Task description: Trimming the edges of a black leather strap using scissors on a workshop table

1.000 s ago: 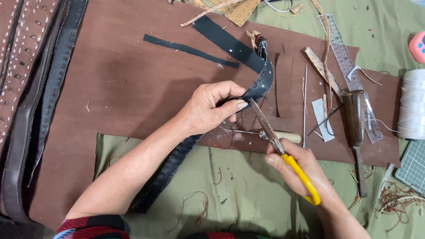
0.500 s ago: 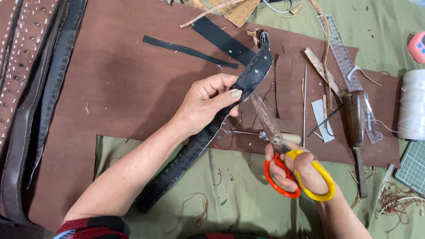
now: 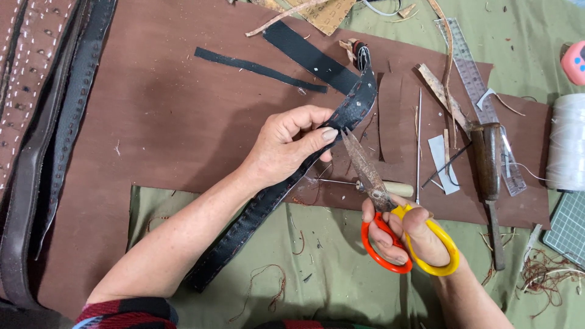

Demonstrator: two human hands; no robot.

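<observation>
two strips, awl beside scissors

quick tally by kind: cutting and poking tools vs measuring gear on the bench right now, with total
Scissors: 1, orange and yellow handles, in the right hand, blades at the black strap held by the left hand
Wooden-handled tools: 2, dark one, pale awl
Long needle: 1
Clear ruler: 1
Total: 5
</observation>
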